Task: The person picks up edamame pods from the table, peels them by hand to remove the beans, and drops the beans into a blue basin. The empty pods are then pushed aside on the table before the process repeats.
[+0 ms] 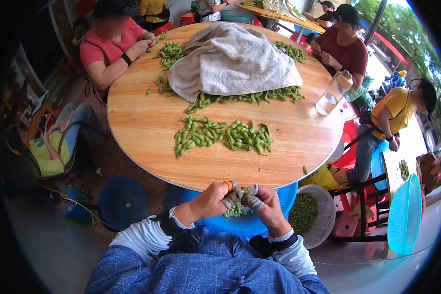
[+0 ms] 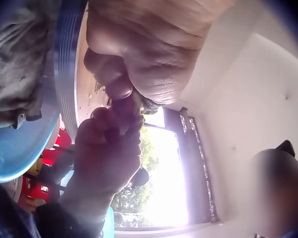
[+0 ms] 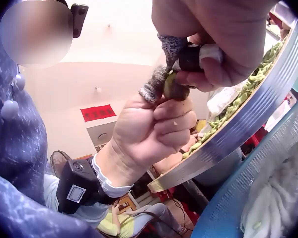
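Observation:
Both hands meet just below the near edge of the round wooden table (image 1: 147, 122), over a blue basin (image 1: 252, 226). My left hand (image 1: 229, 194) and right hand (image 1: 256, 199) both pinch one green edamame pod (image 3: 171, 87) between thumbs and fingers. Grey cloth covers are on some fingertips (image 3: 165, 53), and an orange tip shows on the left thumb. In the right wrist view the left hand (image 3: 159, 111) curls below the pod and the right hand (image 3: 198, 64) pinches it from above. A loose pile of edamame pods (image 1: 225, 134) lies on the table ahead of the hands.
A grey towel (image 1: 235, 59) covers more pods at the table's middle. A water bottle (image 1: 333, 93) stands at the right edge. A white basket (image 1: 312, 215) with pods sits right of the basin, with a teal basket (image 1: 404, 215) farther right. A blue stool (image 1: 122, 201) is at left. Several people sit around.

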A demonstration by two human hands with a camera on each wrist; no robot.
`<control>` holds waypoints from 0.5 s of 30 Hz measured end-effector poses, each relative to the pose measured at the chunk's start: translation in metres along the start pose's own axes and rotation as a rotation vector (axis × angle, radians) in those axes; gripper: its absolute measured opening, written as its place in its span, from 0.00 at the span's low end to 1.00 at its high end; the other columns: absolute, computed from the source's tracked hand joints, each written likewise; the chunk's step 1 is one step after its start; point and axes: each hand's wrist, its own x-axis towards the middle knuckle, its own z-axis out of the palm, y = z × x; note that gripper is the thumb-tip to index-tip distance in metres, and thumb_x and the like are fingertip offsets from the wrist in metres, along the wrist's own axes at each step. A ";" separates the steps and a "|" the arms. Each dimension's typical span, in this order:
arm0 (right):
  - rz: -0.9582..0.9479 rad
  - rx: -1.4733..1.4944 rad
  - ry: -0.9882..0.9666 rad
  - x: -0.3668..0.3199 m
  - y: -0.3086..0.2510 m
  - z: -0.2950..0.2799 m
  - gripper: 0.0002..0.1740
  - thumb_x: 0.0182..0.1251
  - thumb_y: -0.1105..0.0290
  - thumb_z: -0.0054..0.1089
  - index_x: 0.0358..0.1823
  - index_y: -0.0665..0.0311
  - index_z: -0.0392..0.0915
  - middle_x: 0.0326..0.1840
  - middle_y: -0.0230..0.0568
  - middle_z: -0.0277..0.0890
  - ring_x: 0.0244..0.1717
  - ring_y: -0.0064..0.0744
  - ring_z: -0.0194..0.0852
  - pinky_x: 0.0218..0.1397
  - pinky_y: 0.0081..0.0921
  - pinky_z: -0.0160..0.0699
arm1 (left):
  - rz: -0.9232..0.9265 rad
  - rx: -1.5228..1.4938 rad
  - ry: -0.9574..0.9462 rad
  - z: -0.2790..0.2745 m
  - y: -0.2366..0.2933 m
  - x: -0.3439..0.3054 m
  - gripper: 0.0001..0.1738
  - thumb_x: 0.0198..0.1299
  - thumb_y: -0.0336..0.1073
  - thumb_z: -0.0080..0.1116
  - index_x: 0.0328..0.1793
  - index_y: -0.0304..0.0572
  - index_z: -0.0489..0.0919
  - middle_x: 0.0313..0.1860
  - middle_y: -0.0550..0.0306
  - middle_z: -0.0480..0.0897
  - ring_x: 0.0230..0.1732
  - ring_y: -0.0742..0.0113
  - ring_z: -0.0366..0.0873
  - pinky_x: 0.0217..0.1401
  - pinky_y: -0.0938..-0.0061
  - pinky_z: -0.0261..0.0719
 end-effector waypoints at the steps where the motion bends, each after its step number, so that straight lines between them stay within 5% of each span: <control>1: -0.009 -0.083 0.012 -0.001 0.003 0.000 0.09 0.57 0.72 0.55 0.37 0.70 0.74 0.32 0.31 0.75 0.32 0.18 0.70 0.37 0.17 0.69 | -0.036 0.029 0.010 0.002 0.006 -0.002 0.08 0.55 0.31 0.49 0.37 0.33 0.74 0.26 0.58 0.76 0.29 0.75 0.71 0.32 0.78 0.69; 9: -0.151 -0.769 0.084 -0.004 0.012 0.007 0.08 0.46 0.82 0.54 0.31 0.71 0.73 0.24 0.47 0.72 0.26 0.31 0.69 0.31 0.24 0.68 | -0.244 0.156 0.177 0.014 -0.006 -0.012 0.13 0.46 0.23 0.42 0.38 0.31 0.74 0.26 0.52 0.77 0.29 0.67 0.74 0.34 0.74 0.70; 12: -0.163 -0.700 0.078 -0.006 0.017 0.008 0.08 0.47 0.82 0.54 0.32 0.70 0.73 0.25 0.48 0.73 0.26 0.33 0.70 0.31 0.24 0.68 | -0.133 0.147 0.237 0.022 -0.017 -0.016 0.13 0.45 0.24 0.42 0.37 0.31 0.74 0.26 0.51 0.77 0.28 0.65 0.74 0.33 0.72 0.70; 15: -0.239 -0.692 0.083 -0.012 0.018 0.001 0.06 0.52 0.82 0.53 0.33 0.70 0.74 0.28 0.35 0.73 0.31 0.20 0.68 0.35 0.19 0.68 | -0.201 0.224 0.082 0.022 -0.012 -0.018 0.13 0.45 0.27 0.46 0.38 0.32 0.73 0.25 0.48 0.76 0.27 0.58 0.74 0.31 0.67 0.71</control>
